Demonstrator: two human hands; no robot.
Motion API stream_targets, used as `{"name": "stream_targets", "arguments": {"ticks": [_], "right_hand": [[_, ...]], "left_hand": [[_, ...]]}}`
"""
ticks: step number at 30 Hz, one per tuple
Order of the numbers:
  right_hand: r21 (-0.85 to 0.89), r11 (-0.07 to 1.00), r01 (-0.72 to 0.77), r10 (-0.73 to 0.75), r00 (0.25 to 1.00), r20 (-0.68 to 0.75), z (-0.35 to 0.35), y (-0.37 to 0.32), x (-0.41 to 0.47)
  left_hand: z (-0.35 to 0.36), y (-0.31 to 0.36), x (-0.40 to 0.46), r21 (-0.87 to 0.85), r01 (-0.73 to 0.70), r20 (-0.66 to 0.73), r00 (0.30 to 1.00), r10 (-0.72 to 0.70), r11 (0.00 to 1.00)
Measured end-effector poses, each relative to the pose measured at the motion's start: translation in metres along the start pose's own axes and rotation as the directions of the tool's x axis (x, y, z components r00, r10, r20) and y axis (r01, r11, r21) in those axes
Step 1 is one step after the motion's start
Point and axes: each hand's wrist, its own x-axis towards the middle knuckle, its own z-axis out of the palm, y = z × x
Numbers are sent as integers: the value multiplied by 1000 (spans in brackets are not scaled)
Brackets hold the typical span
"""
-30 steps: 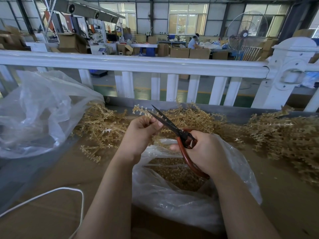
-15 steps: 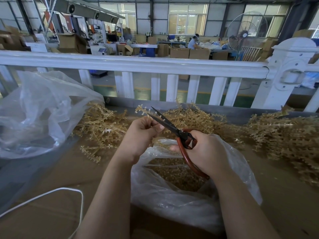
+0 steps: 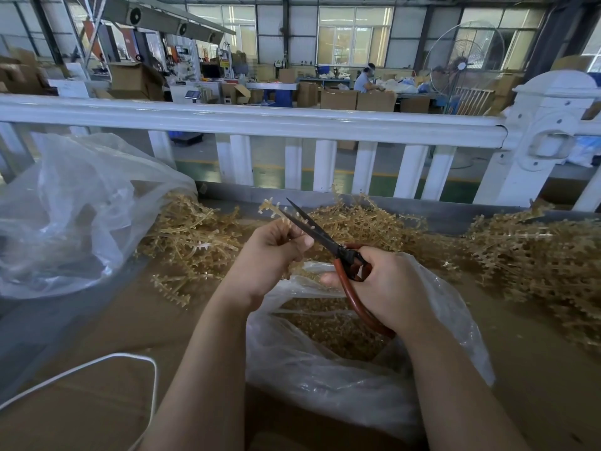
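Observation:
My left hand (image 3: 271, 255) grips a tan plastic sprue strip (image 3: 271, 206) lined with small moulded pieces, and its end sticks up past my fingers. My right hand (image 3: 387, 288) holds red-handled scissors (image 3: 328, 242) with dark blades. The blades are parted and lie against the strip just above my left fingers. Under both hands a clear plastic bag (image 3: 325, 369) stands open, with small tan cut pieces inside.
Heaps of tan sprue strips (image 3: 195, 236) lie along the back of the brown bench, more strips (image 3: 536, 262) at the right. A crumpled clear bag (image 3: 71, 216) sits at the left. A white cord (image 3: 97, 362) loops near the front. A white railing (image 3: 260, 120) stands behind.
The strip's end and the scissor blades have shifted slightly; the blades stay parted at the strip. Both hands remain in nearly the same place.

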Motion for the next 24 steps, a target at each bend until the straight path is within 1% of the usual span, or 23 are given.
{"name": "stream_targets", "arguments": {"ticks": [5, 7, 14, 20, 24], "right_hand": [[7, 1000, -10, 10, 1000, -17, -3, -1, -1], [8, 1000, -13, 14, 1000, -18, -2, 0, -1], [3, 1000, 25, -25, 1000, -17, 0, 2, -1], [30, 999, 12, -11, 1000, -12, 1, 3, 0], [-1, 1000, 3, -3, 1000, -18, 0, 4, 1]], "left_hand": [[-1, 6, -3, -58, -17, 5, 1000, 17, 998], [-3, 6, -3, -93, -25, -13, 1000, 24, 995], [-4, 2, 0, -49, -24, -35, 999, 22, 999], [-3, 3, -1, -72, -27, -45, 999, 24, 997], [-4, 4, -1, -77, -11, -59, 998, 6, 997]]}}
